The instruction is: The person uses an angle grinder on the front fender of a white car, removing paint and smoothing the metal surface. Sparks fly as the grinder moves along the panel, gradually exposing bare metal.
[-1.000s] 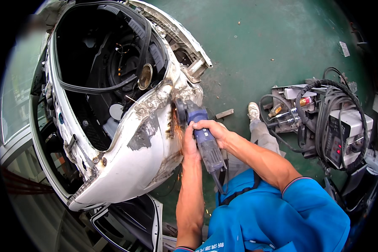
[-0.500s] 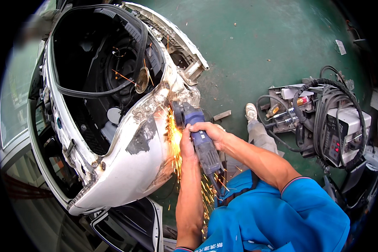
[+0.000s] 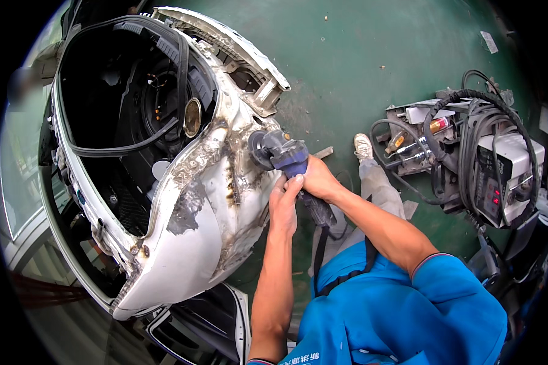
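1. Nearest, the bare left hand (image 3: 284,208) and the bare right hand (image 3: 319,177) are closed together around the blue-and-black plastic angle grinder (image 3: 291,158), probably to share its weight and keep it steady.
2. The grinder is in front of the body, with its round dark disc (image 3: 261,151) on the car side; I cannot tell whether it touches metal.
3. Beyond is the white, partly stripped metal car body (image 3: 182,258), with a brown scorched seam (image 3: 230,185).
4. At right, a white box-shaped machine (image 3: 510,159) carries coiled black cables (image 3: 467,143), perhaps for tidy storage.
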Motion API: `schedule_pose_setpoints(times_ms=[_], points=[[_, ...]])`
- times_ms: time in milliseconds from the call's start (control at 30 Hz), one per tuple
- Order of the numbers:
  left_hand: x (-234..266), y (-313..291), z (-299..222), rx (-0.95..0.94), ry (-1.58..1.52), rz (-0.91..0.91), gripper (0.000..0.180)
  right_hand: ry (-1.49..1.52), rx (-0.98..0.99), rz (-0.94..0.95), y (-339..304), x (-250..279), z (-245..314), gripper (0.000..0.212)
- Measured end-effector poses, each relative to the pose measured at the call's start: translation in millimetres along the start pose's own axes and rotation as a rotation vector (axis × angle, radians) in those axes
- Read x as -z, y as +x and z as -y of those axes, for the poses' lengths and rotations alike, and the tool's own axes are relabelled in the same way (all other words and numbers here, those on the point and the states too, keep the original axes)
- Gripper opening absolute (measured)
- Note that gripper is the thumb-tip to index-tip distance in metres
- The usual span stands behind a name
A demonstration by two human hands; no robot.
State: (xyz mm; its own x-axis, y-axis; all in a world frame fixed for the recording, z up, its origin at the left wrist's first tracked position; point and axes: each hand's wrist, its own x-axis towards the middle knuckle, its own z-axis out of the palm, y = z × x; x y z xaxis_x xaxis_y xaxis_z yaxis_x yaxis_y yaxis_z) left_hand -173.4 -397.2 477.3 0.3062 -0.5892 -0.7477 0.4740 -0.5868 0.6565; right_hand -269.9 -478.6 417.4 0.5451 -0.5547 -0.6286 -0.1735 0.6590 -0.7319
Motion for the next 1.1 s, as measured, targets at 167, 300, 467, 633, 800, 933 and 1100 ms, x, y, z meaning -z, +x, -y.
schedule_pose_setpoints(times_ms=[167, 300, 467, 633, 800, 933, 1100], points=[[9.3, 16.0, 12.1, 0.02, -0.027, -0.144, 0.059, -0.461, 0.054, -0.032, -3.4, -11.3, -17.5, 0.06], [20.7, 23.7, 14.1, 0.019, -0.059, -0.096, 0.057, -0.513, 0.078, -0.011, -1.4, -17.1, -14.9, 0.053], [31.2, 33.4, 16.6, -0.016, -0.11, -0.102, 0.055, -0.581, 0.106, -0.006, 9.6, -23.3, -13.2, 0.047], [37.7, 32.5, 16.1, -0.045, -0.094, -0.092, 0.054, -0.591, 0.147, -0.014, 11.2, -27.3, -11.8, 0.046], [39.2, 34.0, 15.1, -0.057, -0.099, -0.095, 0.052, -0.596, 0.138, -0.034, 10.4, -30.0, -8.5, 0.042], [43.5, 36.3, 13.1, -0.024, -0.117, -0.065, 0.053, -0.58, 0.185, -0.053, 12.0, -30.5, -12.9, 0.042], [43.9, 36.7, 20.4, -0.031, -0.121, -0.074, 0.054, -0.595, 0.14, -0.038, 8.3, -29.6, -11.9, 0.044]])
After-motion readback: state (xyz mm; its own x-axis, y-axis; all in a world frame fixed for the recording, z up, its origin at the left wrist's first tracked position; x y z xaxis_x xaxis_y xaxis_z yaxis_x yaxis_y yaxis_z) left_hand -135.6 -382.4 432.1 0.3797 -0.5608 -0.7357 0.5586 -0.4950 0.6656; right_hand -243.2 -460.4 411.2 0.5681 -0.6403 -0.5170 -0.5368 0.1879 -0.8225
